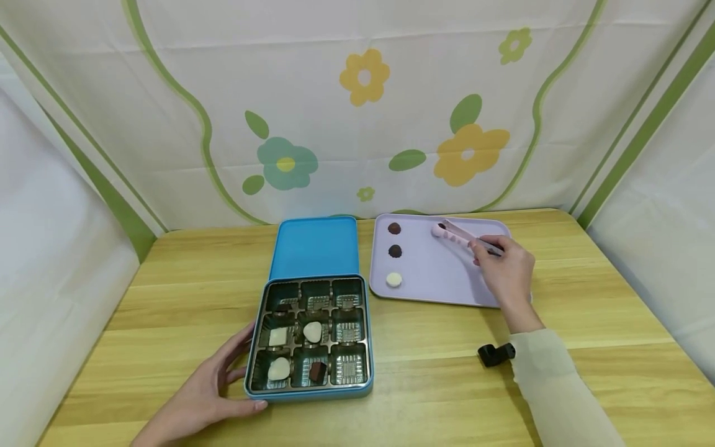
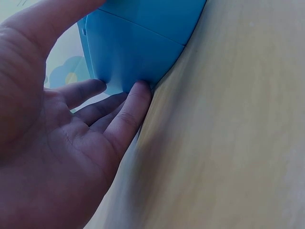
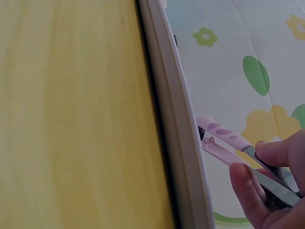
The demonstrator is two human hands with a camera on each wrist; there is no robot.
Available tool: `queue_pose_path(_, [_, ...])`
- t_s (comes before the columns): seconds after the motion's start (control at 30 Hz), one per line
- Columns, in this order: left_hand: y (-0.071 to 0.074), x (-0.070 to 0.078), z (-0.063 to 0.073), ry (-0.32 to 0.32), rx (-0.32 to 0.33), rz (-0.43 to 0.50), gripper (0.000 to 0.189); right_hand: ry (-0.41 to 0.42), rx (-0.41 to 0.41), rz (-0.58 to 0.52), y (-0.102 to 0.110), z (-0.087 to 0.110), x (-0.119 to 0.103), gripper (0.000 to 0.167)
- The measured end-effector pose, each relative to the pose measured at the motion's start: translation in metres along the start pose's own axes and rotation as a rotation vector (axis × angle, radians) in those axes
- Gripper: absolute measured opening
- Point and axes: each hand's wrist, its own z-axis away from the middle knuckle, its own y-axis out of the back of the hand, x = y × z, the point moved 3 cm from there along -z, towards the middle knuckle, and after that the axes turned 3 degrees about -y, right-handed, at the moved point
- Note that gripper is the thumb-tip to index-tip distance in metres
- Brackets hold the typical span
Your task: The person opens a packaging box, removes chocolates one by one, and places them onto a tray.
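Note:
My right hand point(image 1: 509, 267) pinches pink-tipped tongs point(image 1: 458, 236) over the lilac tray point(image 1: 436, 276). A small dark chocolate point(image 1: 442, 226) shows between the tong tips, partly hidden. Down the tray's left side lie a brown chocolate point(image 1: 394, 228), a darker one point(image 1: 395, 251) and a white one point(image 1: 393, 279). My left hand point(image 1: 201, 386) rests against the near left corner of a blue tin point(image 1: 313, 393), fingertips on its side point(image 2: 138, 52), thumb along the front. White pieces point(image 1: 312, 332) and a brown square chocolate point(image 1: 317, 372) sit in the tin's compartments; something dark lies in the back left one.
Behind the tin lies a blue lid point(image 1: 315, 248), touching or nearly touching it. A black object point(image 1: 496, 355) is by the right sleeve, above the wooden table point(image 1: 436, 385). A flowered cloth point(image 1: 329, 74) hangs behind the table, and white cloth flanks both sides.

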Motion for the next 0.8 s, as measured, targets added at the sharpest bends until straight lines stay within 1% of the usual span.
queue_pose_path(0.2, [-0.0003,0.0,-0.0001,0.008,0.001,0.001,0.113,0.007,-0.002,-0.011,0.0031,0.0001,-0.0002,0.034])
queue_pose_path(0.37, [-0.0001,-0.0001,-0.0007,0.013,0.003,-0.002,0.113,-0.033,-0.03,-0.032,0.0029,-0.001,0.0006,0.038])
queue_pose_path(0.53, [-0.0002,-0.0006,-0.0003,0.009,-0.003,0.002,0.114,-0.071,-0.045,-0.028,0.0028,-0.0018,0.0021,0.041])
queue_pose_path(0.8, [-0.0007,-0.0001,-0.0011,0.008,-0.001,-0.006,0.114,-0.104,-0.027,-0.007,0.0072,-0.0021,0.0024,0.039])
